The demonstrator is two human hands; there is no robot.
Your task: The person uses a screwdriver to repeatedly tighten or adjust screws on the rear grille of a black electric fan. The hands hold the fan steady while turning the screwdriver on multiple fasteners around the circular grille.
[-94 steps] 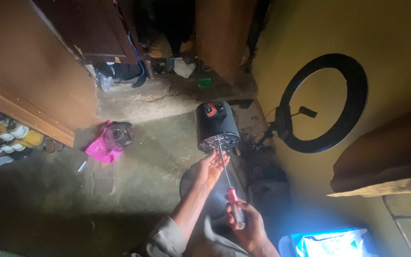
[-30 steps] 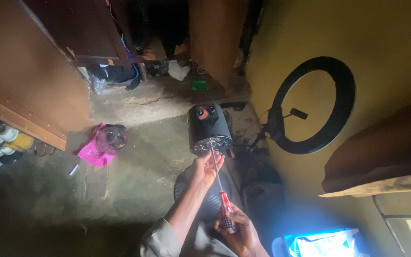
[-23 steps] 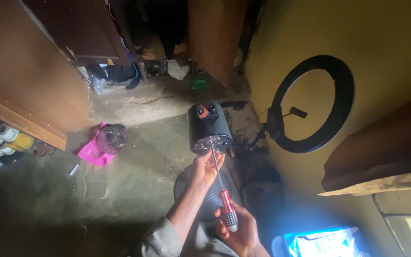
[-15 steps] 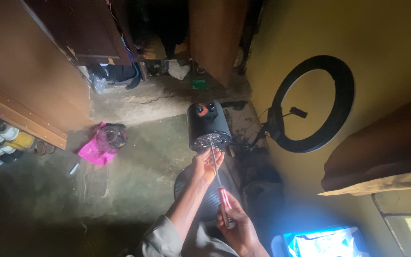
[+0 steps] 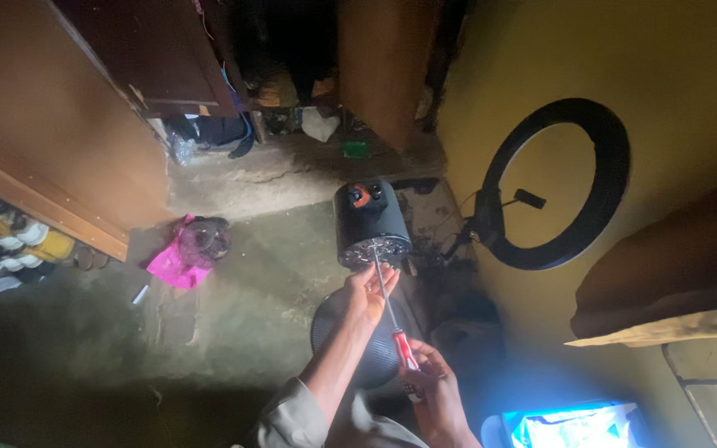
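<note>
Hands stay as before: right hand still grips the red-handled screwdriver, left hand pinches its shaft at the black round speaker; the screw work continues.

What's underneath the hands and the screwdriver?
A round black mesh grille lies on the floor below the left hand and screwdriver. The forearm covers its middle; the right hand hides its lower edge.
</note>
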